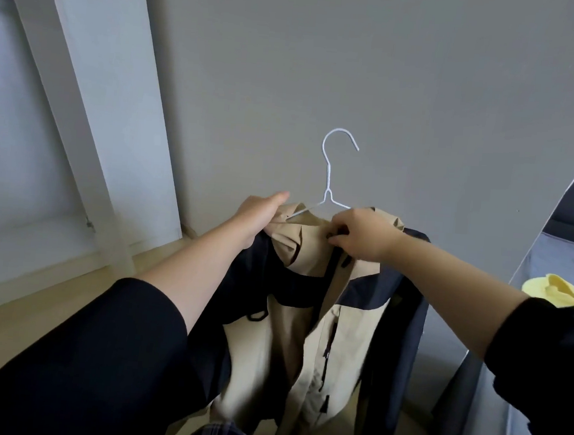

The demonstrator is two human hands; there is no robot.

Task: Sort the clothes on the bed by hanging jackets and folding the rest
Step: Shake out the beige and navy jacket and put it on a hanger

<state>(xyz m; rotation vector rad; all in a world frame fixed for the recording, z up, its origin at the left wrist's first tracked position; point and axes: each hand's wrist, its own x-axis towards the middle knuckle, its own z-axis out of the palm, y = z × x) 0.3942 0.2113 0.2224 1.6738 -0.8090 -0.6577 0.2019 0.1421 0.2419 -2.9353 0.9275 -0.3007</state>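
Looks partway through the hanging half of the job. Holds a beige-and-navy jacket [322, 323] up in front of a grey wall [359, 68], already threaded onto a white wire hanger [329, 183] — hook free in the air, caught on nothing yet. Needs, judging by that, squaring on the hanger's shoulders and then carrying to the open white wardrobe [109, 100] on the left, where no rail shows clearly. Leaves at least one more piece to deal with: a yellow garment [561, 290] lying unfolded on the bed [557, 255] at the far right edge. Cannot tell what else waits there, with most of the bed out of frame.

Grips the jacket's shoulder with the left hand [262, 213], thumb stretched along the top, fingers tucked out of sight behind the cloth, just beside the hanger's arm. Pinches the collar near the top of the zip with the right hand [366, 235], fingers curled in tight, touching the hanger's other arm or just beside it — hard to say which. Lets the body of the jacket hang down between both forearms, front open.
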